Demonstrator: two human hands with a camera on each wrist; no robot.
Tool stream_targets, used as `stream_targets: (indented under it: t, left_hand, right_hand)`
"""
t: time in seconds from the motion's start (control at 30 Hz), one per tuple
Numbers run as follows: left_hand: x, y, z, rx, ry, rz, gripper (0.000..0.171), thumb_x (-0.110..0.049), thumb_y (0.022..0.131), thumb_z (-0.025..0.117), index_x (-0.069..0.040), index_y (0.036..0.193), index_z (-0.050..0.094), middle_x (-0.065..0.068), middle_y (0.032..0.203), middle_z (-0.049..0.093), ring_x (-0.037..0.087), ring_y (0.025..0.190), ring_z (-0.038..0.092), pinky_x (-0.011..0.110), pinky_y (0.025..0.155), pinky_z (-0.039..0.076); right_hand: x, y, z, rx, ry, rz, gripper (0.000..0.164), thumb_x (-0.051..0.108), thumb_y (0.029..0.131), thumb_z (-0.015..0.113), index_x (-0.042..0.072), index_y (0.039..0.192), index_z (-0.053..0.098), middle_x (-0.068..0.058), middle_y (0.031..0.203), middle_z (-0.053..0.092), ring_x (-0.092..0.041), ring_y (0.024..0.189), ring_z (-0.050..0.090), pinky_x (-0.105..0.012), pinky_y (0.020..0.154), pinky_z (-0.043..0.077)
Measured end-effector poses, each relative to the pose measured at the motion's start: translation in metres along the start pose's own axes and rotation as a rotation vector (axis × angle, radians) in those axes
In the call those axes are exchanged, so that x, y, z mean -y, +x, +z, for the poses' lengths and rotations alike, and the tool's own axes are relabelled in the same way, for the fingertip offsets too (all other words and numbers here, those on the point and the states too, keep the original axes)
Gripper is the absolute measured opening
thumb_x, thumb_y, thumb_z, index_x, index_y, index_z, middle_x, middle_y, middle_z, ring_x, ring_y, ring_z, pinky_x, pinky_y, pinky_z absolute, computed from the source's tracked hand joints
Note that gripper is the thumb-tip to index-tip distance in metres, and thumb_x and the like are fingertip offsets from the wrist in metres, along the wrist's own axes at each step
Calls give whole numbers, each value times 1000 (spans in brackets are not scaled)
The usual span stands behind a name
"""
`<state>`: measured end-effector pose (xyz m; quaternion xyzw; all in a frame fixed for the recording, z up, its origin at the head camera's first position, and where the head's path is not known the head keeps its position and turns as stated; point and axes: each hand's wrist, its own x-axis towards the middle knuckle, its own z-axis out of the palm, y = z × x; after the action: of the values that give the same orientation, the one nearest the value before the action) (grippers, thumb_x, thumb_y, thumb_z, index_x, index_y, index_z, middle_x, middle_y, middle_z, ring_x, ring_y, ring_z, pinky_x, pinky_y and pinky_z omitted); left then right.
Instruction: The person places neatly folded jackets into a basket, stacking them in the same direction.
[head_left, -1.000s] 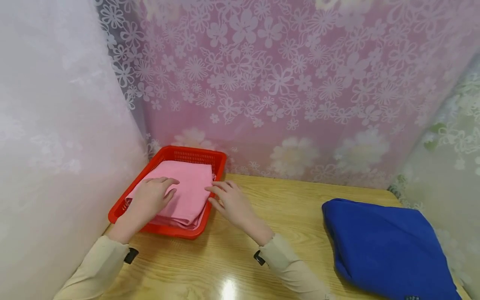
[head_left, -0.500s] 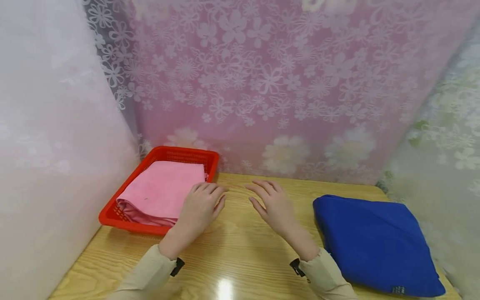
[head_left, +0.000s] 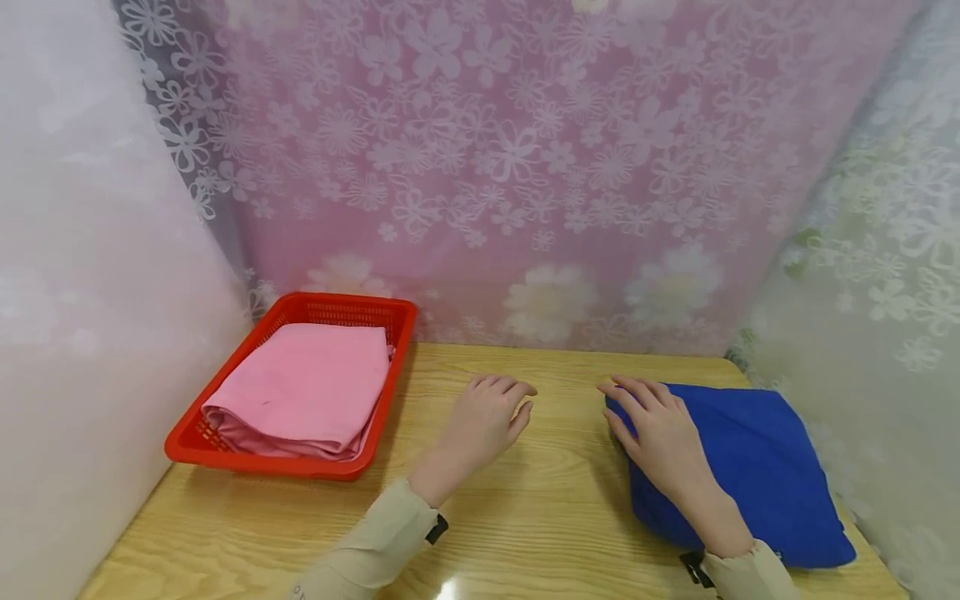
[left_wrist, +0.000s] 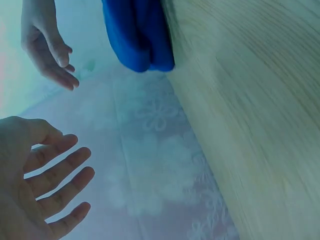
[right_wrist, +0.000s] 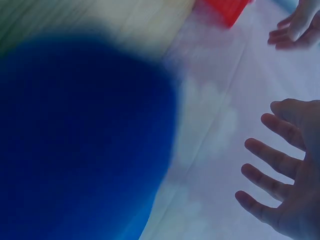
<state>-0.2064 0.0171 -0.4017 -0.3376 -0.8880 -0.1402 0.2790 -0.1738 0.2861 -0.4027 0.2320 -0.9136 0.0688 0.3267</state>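
A folded blue cloth (head_left: pixel 750 467) lies at the right of the table, its folded edge also visible in the left wrist view. Over its left part hovers my right hand (head_left: pixel 667 437), fingers spread and loosely bent, holding nothing; in the right wrist view a gap separates the hand from the blue cloth (right_wrist: pixel 85 140). My left hand (head_left: pixel 480 425) hangs above the middle of the table, relaxed and holding nothing. At the left, a red plastic basket (head_left: pixel 393 358) contains a folded pink cloth (head_left: pixel 315 375).
The wooden table (head_left: pixel 555 500) spreads beneath both hands. A pink flowered curtain (head_left: pixel 480 167) hangs along its back edge. Pale sheets stand at either side, the left sheet (head_left: pixel 97 333) close to the basket.
Both hands have left the area over the basket and pink cloth and moved right. The right hand is now above the blue cloth. The head view has shifted to the right.
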Motion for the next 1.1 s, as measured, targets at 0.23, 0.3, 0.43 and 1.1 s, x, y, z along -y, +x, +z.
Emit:
stream_targets:
  t: [0.23,0.3,0.43,1.1]
  left_hand:
    - [-29,24,26,44,-33,12,19,-29,102,63,-24,116,73,-7,113,73,13,109,67,33,95,54]
    - [-37,30,32,55,-38,13,21,-30,102,62,-24,119,72,-7,115,72,14,110,67,32,94,54]
    - [-53,42,46,80,-59,21,28,-33,103,60,-23,128,67,-7,124,69,14,117,64,31,98,52]
    - [-134,65,115,541,-20,75,71,-72,98,34,-37,160,28,-13,167,22,12,155,19,51,121,27]
  right_hand:
    - [-63,-38,-32,13,-78,101,50,12,82,81,12,130,67,-19,129,63,-46,114,54,-66,81,44]
    - [-83,-50,-39,18,-87,121,50,10,82,80,11,130,66,-22,131,61,-49,113,53,-69,83,43]
    - [-119,-76,-46,49,-116,128,57,10,82,80,11,136,61,-26,138,55,-54,114,50,-72,82,41]
    - [-165,-140,-40,464,-191,331,54,36,109,44,16,159,35,-28,153,41,-55,131,40,-70,100,33]
